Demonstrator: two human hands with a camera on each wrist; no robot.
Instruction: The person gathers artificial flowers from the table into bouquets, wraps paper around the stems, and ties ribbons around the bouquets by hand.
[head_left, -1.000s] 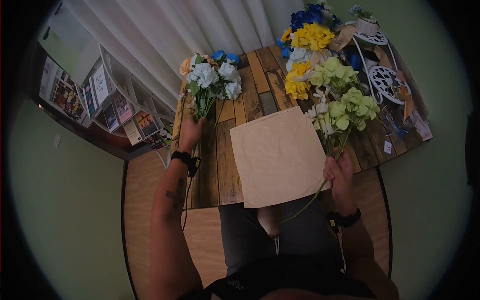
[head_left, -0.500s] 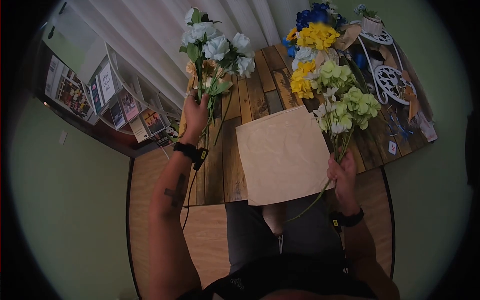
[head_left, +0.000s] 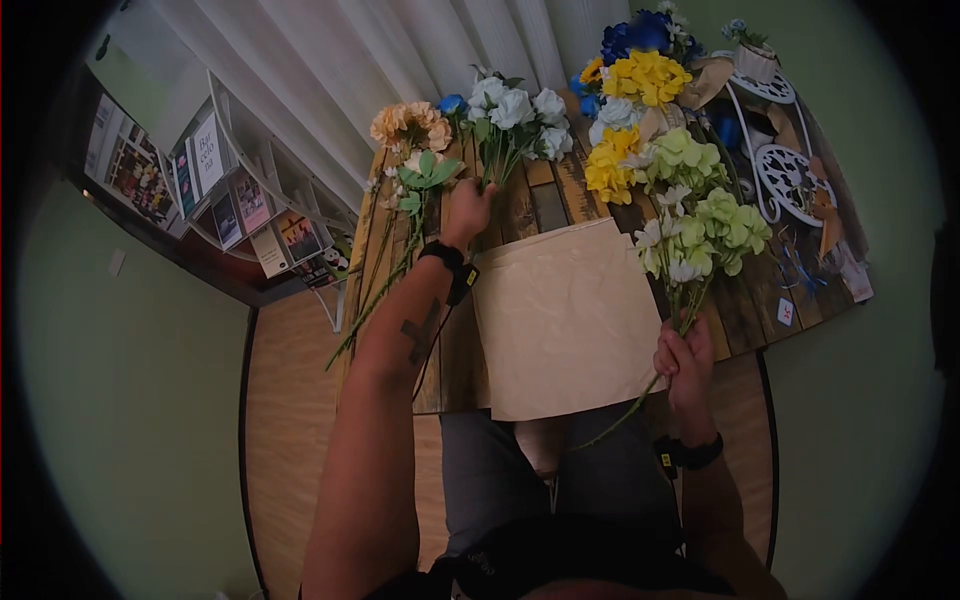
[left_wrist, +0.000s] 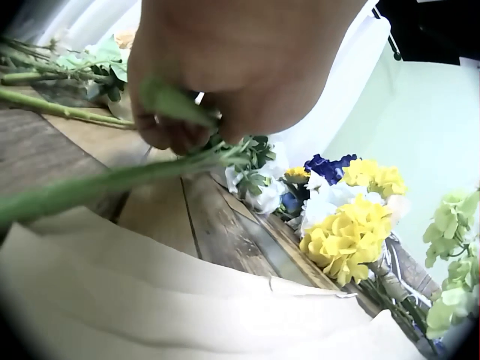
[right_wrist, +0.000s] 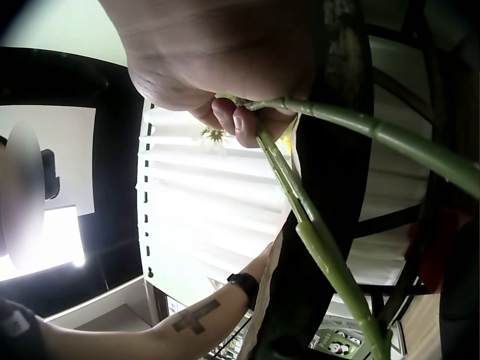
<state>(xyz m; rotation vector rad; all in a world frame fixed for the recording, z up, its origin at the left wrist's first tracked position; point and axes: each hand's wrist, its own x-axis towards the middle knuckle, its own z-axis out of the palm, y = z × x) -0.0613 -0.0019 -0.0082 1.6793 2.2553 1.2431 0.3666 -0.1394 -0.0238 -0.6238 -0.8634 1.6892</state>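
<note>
At the back of the table, my left hand [head_left: 468,212] grips the stems of a bunch of pale blue artificial roses [head_left: 514,108]. In the left wrist view, a green stem [left_wrist: 90,187] runs out from under its curled fingers. My right hand [head_left: 686,360], near the table's right front edge, holds pale green hydrangeas [head_left: 728,228] and small white flowers [head_left: 655,245] by their stems. Long green stems [right_wrist: 330,262] stick out below that hand in the right wrist view. Between the hands lies a sheet of brown paper [head_left: 570,320].
Peach flowers [head_left: 410,127] with long stems lie along the left of the wooden table [head_left: 425,385]. Yellow flowers [head_left: 645,78] and dark blue ones [head_left: 632,38] are heaped at the back right, beside a white metal stand [head_left: 790,180]. A magazine rack [head_left: 245,195] stands left.
My left hand lifted the pale blue roses from the left side, then carried them right and lowered them toward the table's back middle. The peach flowers are now uncovered. My right hand keeps its hold.
</note>
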